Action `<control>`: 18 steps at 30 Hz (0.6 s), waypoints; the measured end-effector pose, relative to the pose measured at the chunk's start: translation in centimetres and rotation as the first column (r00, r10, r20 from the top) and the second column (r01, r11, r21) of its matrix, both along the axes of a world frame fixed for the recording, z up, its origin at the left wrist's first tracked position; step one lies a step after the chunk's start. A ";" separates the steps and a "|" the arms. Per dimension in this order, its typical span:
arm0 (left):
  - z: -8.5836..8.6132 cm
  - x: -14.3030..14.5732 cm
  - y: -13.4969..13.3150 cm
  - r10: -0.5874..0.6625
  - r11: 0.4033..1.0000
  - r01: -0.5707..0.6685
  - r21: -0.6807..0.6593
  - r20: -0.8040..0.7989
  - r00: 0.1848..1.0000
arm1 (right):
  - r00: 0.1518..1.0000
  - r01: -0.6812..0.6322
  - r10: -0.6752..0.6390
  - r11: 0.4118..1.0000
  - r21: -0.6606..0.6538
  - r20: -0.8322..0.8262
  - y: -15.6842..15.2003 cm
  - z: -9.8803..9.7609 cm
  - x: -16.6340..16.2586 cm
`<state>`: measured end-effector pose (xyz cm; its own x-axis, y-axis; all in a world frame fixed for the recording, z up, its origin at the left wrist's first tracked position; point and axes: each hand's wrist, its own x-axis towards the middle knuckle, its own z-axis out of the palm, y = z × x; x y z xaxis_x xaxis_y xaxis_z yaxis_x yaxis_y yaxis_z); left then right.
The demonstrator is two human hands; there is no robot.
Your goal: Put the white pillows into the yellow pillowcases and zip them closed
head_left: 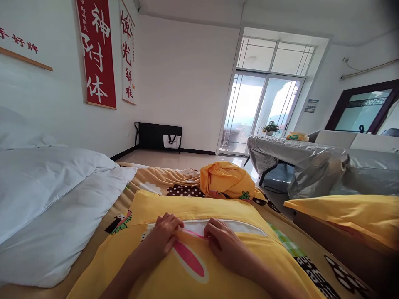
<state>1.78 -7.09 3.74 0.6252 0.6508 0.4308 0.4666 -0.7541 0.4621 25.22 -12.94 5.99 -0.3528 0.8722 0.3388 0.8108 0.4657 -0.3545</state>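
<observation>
The left hand and right hand pinch the open hem of a smooth yellow pillowcase lying on the printed sheet. Left of the pillowcase sit puffy white pillows.

Support: low surface spread with a tan patterned cloth, polka dots and paw prints visible; yellow pillowcase lies flat on it, rabbit-ear print uppermost, white showing at its opening; left of the pillowcase, white pillows, overlapping; beyond the pillowcase's far edge, a bunched orange-yellow cloth; paw prints to its right.
</observation>
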 end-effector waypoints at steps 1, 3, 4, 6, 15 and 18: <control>0.0 0.0 0.0 -0.009 1.000 0.010 0.030 -0.026 1.000 | 1.000 0.002 -0.002 1.000 0.008 -0.014 0.1 -0.1 -0.4; 0.0 0.1 -0.1 -0.026 0.994 0.035 0.108 -0.081 0.996 | 1.000 -0.016 0.017 0.999 0.047 -0.025 0.5 -0.5 -1.1; 0.0 0.1 -0.1 -0.031 0.985 0.046 0.164 -0.095 0.995 | 0.999 -0.040 0.041 0.995 0.089 -0.009 0.7 -0.7 -1.5; -0.2 0.3 0.1 -0.031 0.949 0.058 0.309 -0.092 0.995 | 0.992 -0.111 0.095 0.974 0.200 0.088 1.0 -1.3 -2.1; -0.8 0.7 -0.1 0.001 0.790 0.039 0.612 -0.064 0.998 | 0.961 -0.177 0.128 0.966 0.189 0.246 0.3 -1.5 -1.3; -0.5 0.8 -0.4 -0.011 0.784 0.039 0.619 -0.049 0.999 | 0.977 -0.120 0.104 0.990 0.075 0.187 -0.3 -0.4 0.2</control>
<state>2.55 -7.51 3.25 0.6631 0.2361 0.7103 0.4510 -0.8834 -0.1275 25.43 -13.21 5.55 -0.5092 0.7942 0.3315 0.7992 0.5793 -0.1601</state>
